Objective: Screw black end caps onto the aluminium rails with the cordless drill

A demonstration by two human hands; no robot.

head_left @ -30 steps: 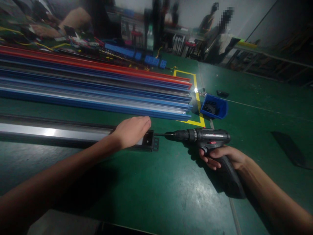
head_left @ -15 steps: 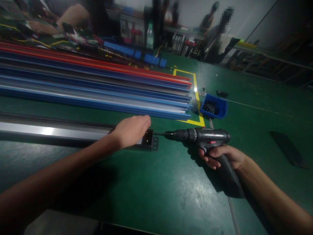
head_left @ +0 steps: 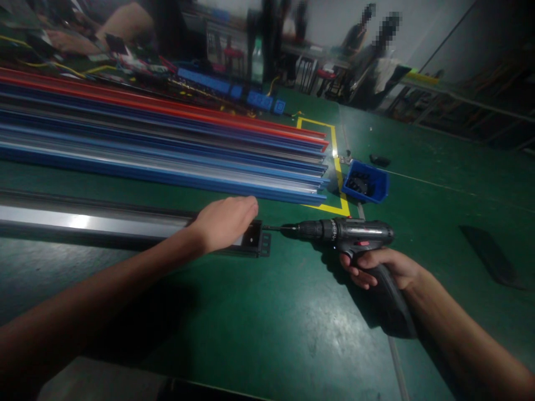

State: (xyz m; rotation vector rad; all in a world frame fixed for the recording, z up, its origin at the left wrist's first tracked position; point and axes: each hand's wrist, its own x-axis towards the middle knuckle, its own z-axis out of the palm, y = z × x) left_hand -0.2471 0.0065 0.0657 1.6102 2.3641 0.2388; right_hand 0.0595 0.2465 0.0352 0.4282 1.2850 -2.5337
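Note:
My right hand [head_left: 378, 264] is wrapped around the handle of a black cordless drill [head_left: 355, 229], which points left. Its long thin bit [head_left: 276, 228] meets the black end cap [head_left: 264, 244] of a long dark aluminium profile [head_left: 87, 218] with a shiny inner face. Over that profile, close to its right end, lies my left hand [head_left: 228, 221], closed on it with the fingertips hidden on the far side. The exact spot where the bit touches the cap is too small to make out.
Beyond the profile lie several long blue, grey and red profiles [head_left: 188, 147]. A blue bin [head_left: 378, 184] of small black parts stands past their ends, near yellow tape [head_left: 334, 145]. A dark flat piece [head_left: 491, 253] lies at right. Another person's arm [head_left: 125, 28] reaches in among wires at the back left.

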